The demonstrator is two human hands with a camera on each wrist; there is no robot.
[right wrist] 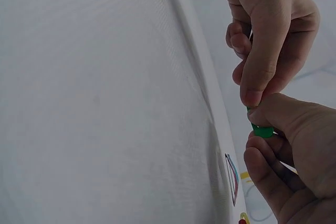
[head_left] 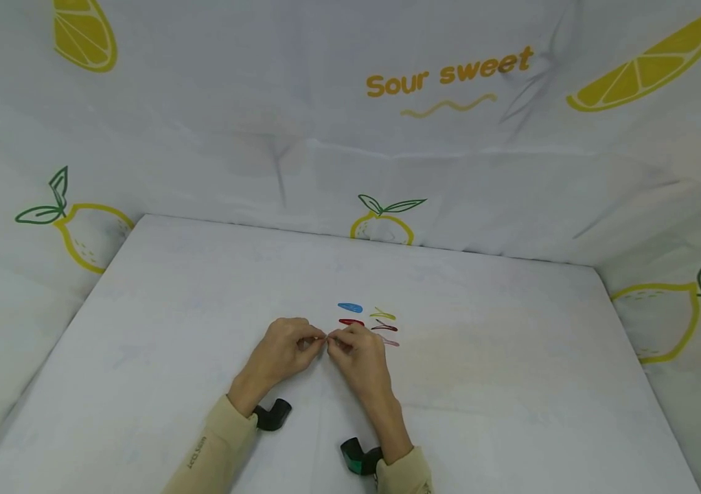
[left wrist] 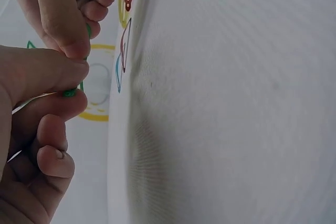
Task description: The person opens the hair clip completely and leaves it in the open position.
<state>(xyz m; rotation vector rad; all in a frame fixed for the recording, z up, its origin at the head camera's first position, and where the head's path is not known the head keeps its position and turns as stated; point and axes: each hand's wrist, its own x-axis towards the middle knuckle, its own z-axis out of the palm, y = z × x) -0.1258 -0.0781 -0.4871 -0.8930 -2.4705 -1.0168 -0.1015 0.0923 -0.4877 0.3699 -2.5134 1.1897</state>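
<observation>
Right wrist view: my left fingers (right wrist: 265, 59) and right fingers (right wrist: 287, 113) pinch a green hair clip (right wrist: 263, 131) between them, apparently to flex it; the next move likely needs steady pressure. Other clips (head_left: 350, 308) lie on the surface (head_left: 511, 412) beyond my fingers.

A broad white table (head_left: 511, 384) carries a small cluster of hair clips near its middle. A blue clip (head_left: 350, 308) lies on the cluster's 10 o'clock side, with a red clip (head_left: 350, 322), partly hidden, just beyond it at 6 o'clock. At the blue clip's 4 o'clock lies a yellow clip (head_left: 386, 315), its two arms forked apart. A dark red clip (head_left: 385, 327), also forked, sits at 6 o'clock from the yellow one, and a pink clip (head_left: 392, 342), partly hidden, lies farther that way.
</observation>
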